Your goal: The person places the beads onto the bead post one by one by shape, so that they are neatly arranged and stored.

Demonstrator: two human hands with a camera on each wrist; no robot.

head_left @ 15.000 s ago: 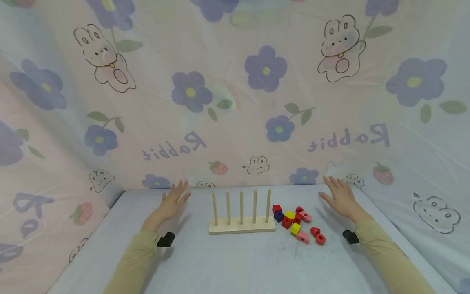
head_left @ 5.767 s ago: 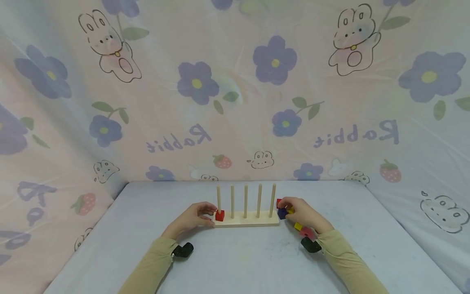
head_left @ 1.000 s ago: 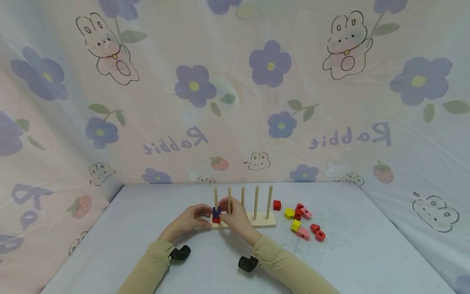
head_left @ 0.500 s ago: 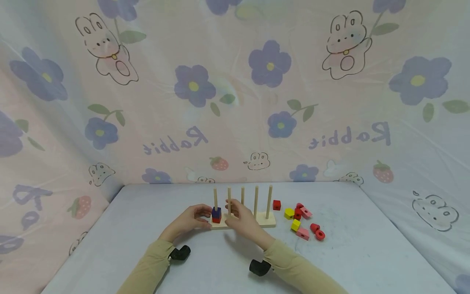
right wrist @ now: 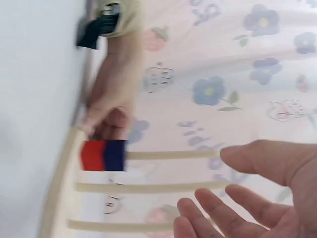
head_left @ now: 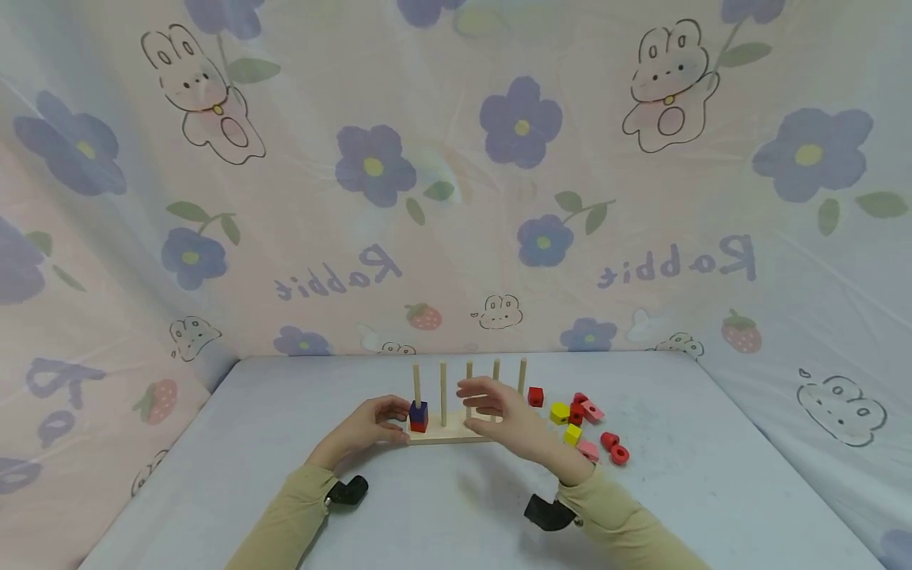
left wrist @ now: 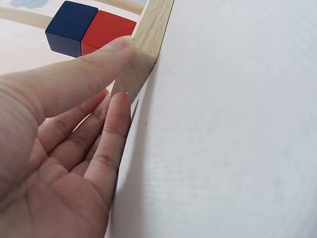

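A pale wooden peg stand (head_left: 452, 435) with several upright pegs stands on the table. Its leftmost peg carries a red cube (head_left: 419, 426) at the bottom and a dark blue cube (head_left: 418, 412) on top. My left hand (head_left: 365, 427) holds the stand's left end; in the left wrist view the thumb (left wrist: 116, 49) lies against the base's corner and the fingers at its end face. My right hand (head_left: 513, 419) is in front of the right-hand pegs, fingers parted and holding nothing. The right wrist view shows its thumb (right wrist: 262, 153) apart from the fingers.
Right of the stand lie loose wooden beads: a red cube (head_left: 536, 397), a yellow bead (head_left: 560, 412), a yellow cube (head_left: 572, 435), pink pieces (head_left: 592, 412) and red rounded ones (head_left: 619, 454). A patterned curtain (head_left: 456, 198) surrounds the white table (head_left: 427, 507).
The blue cube came from the right-hand pile onto the red cube, now on the leftmost peg. My right hand has let go and moved right; the left stays at the stand's end.
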